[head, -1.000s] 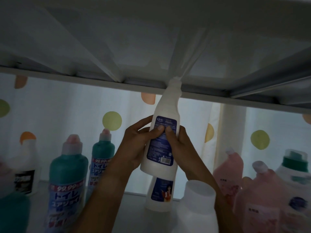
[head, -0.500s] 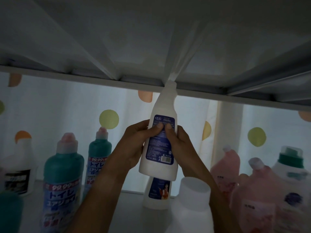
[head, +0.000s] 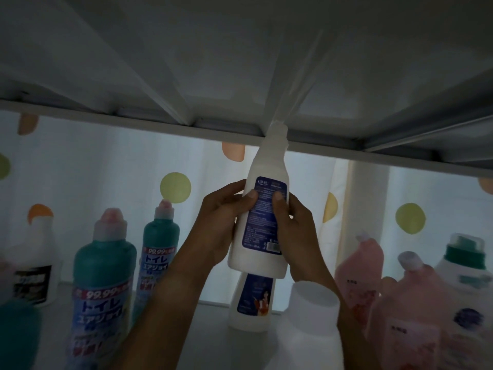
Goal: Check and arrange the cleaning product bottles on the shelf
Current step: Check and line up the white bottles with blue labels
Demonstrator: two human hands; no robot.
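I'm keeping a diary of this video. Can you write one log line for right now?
left hand: grips white bottle | right hand: grips it too | bottle: lifted, back label facing camera | step: checking label

Two white bottles with dark blue labels: one raised (head: 262,209), one standing behind it (head: 253,303). Two teal bottles with pink caps (head: 104,263) (head: 158,244). Two pink bottles (head: 360,268) (head: 416,303). One white bottle with green cap (head: 466,284). One white bottle with black label (head: 37,263). One white cap in foreground (head: 314,300). Two hands (head: 221,222) (head: 298,231).
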